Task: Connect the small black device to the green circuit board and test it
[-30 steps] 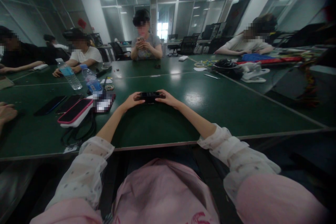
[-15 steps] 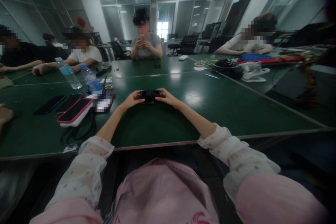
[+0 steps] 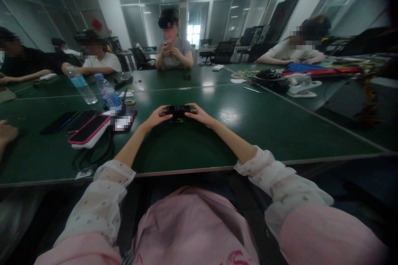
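Observation:
A dark phone (image 3: 178, 112) is held sideways over the green table (image 3: 192, 149), in the middle of the view. My left hand (image 3: 158, 116) grips its left end, thumb on the near side. Around the right end are the fingers and thumb of my right hand (image 3: 198, 113). What the phone's screen shows is too dim to read. Left of my hands, a phone in a pink case (image 3: 89, 128) rests on a white object, with black cables beside it.
Two water bottles (image 3: 81, 85) (image 3: 107, 92) stand at the left, near two dark phones (image 3: 59, 122). Black and white gear (image 3: 270, 80) and a pen (image 3: 252, 90) lie at the right. Several people sit around the table; one person's hand (image 3: 8, 132) is at the left edge.
My hands and the phone are nearly unmoved. At the far left, a person's arm has drawn back, and a white object now shows on the table there.

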`<state>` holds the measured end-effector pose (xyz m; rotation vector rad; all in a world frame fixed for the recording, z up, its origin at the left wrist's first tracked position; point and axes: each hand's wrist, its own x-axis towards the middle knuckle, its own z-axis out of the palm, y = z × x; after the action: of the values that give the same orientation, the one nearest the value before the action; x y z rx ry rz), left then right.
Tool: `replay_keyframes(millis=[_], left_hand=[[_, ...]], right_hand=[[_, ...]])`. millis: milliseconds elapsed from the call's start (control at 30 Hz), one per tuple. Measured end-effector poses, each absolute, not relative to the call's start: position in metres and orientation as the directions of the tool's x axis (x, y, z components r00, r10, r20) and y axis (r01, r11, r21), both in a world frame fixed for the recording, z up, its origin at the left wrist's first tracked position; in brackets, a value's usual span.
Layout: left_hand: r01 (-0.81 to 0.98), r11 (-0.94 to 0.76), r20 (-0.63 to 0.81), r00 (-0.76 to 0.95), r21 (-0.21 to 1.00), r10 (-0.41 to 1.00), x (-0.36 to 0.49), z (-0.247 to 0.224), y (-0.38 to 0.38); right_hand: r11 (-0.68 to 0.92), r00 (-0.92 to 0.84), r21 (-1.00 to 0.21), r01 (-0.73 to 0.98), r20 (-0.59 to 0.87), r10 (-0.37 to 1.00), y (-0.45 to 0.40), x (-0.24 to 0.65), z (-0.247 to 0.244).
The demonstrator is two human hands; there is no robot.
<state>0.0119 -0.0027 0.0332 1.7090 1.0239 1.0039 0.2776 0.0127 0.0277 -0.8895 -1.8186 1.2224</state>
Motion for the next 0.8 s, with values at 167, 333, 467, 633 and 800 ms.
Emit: replay_keyframes(millis=[167, 333, 467, 633, 800], left_hand=[[0.203, -0.267, 0.192, 0.327, 0.942, 0.925, 0.0141, 0.035, -0.0048], [0.193, -0.271, 0.197, 0.332, 0.943, 0.922, 0.0154, 0.0355, -0.0056], [0.205, -0.259, 0.182, 0.331, 0.944, 0.926, 0.0152, 0.037, -0.0072], [0.194, -0.271, 0.198, 0.331, 0.943, 0.923, 0.0153, 0.0387, -0.0075], [0.188, -0.278, 0.209, 0.321, 0.942, 0.924, 0.0148, 0.0364, -0.0052]], right_hand=[[0.282, -0.461, -0.949, 0.137, 0.191, 0.866, 0.0122, 0.2771, 0.0284], [0.259, -0.453, -0.955, 0.143, 0.169, 0.875, 0.0131, 0.2765, 0.0277], [0.255, -0.452, -0.96, 0.118, 0.176, 0.874, 0.0152, 0.2768, 0.0261], [0.273, -0.446, -0.959, 0.069, 0.216, 0.869, 0.0173, 0.2763, 0.0241], [0.268, -0.457, -0.962, 0.05, 0.216, 0.863, 0.0169, 0.2763, 0.025]])
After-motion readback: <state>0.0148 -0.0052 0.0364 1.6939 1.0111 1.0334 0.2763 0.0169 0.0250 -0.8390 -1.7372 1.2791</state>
